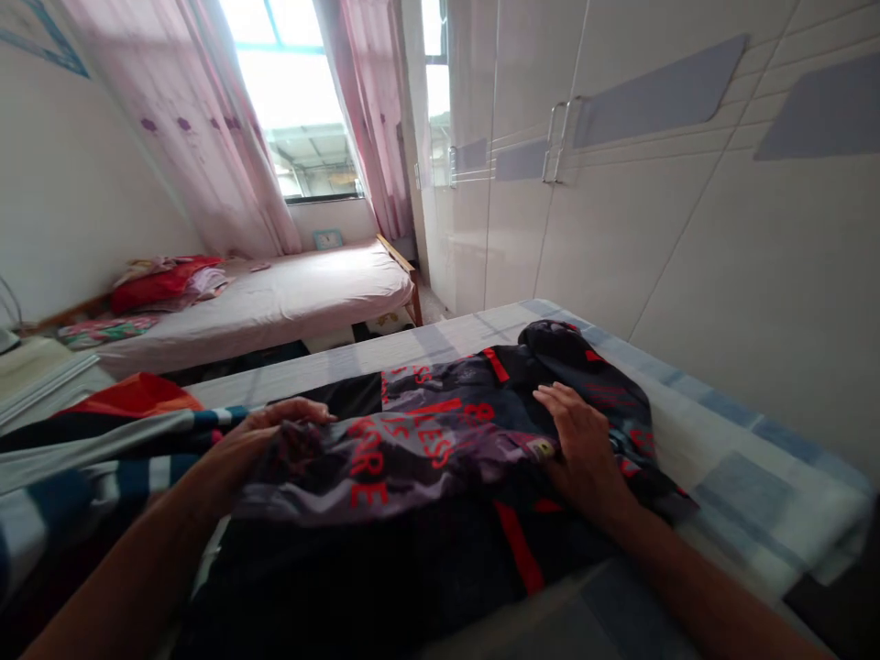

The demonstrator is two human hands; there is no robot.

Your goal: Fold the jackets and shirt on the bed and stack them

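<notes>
A dark hooded jacket with red lettering and red stripes lies across the bed in front of me, its printed grey and purple part folded over the black part. My left hand is closed on the jacket's left end, with the cloth gathered under the fingers. On the right half of the jacket, near the bunched hood, rests my right hand. Its fingers are stretched out, pressing on the cloth, and its thumb is partly hidden.
The jacket lies on a blue and white checked bed sheet. Striped and orange clothes are heaped at the left. Beyond stands another bed with a red cloth pile. White wardrobe doors run along the right.
</notes>
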